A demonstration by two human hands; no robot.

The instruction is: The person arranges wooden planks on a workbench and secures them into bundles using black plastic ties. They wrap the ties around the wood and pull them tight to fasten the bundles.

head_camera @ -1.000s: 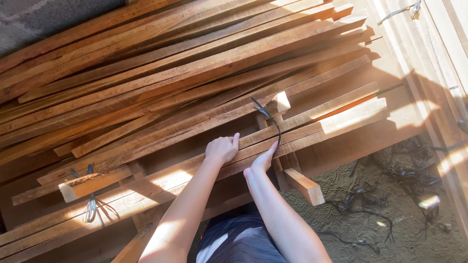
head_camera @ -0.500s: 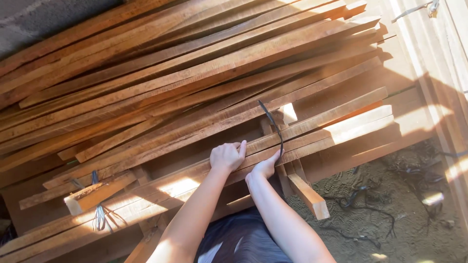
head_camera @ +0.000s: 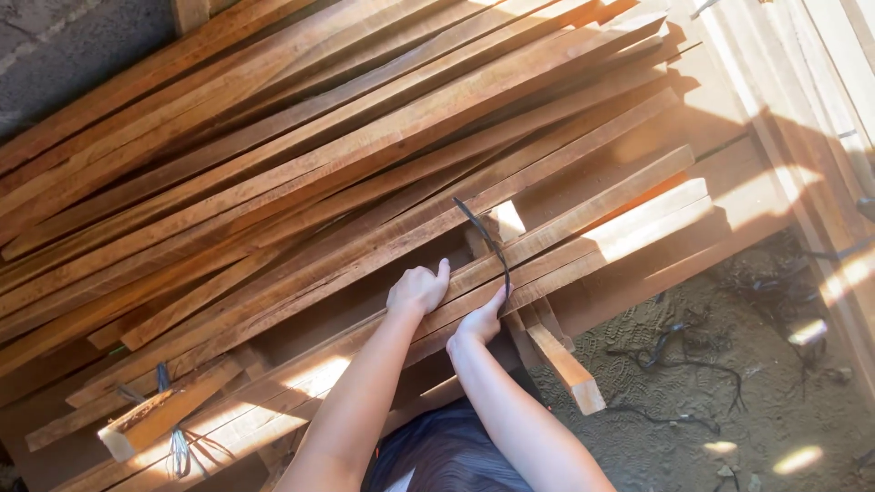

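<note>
Dozens of long reddish-brown sawn timber slats (head_camera: 301, 173) lie stacked in a loose slanting pile, running from lower left to upper right, over a sandy earth floor (head_camera: 729, 401) strewn with dark strap offcuts. Compared with a second ago, the view has slid a little along the pile, and the hands sit slightly lower and closer together on the same slat; the pile itself lies as it did.

At the pile's near edge, one sunlit pale wooden slat (head_camera: 583, 241) carries both hands. A short squared wooden block (head_camera: 561, 360) juts out beneath it toward the floor.

Left hand (head_camera: 417, 290) is curled over the slat's upper edge, fingers closed down on the wood, thumb lifted. Right hand (head_camera: 480, 323), just beside it, has its fingers closed, apparently around the lower end of a thin black plastic strap (head_camera: 483, 239), which rises in a curve above the slat and bends back over the pile. Since a second ago the strap's loop has kept much the same shape, so the strap seems held, not yet pulled taut.

No box, bin or other container shows anywhere in view.
</note>
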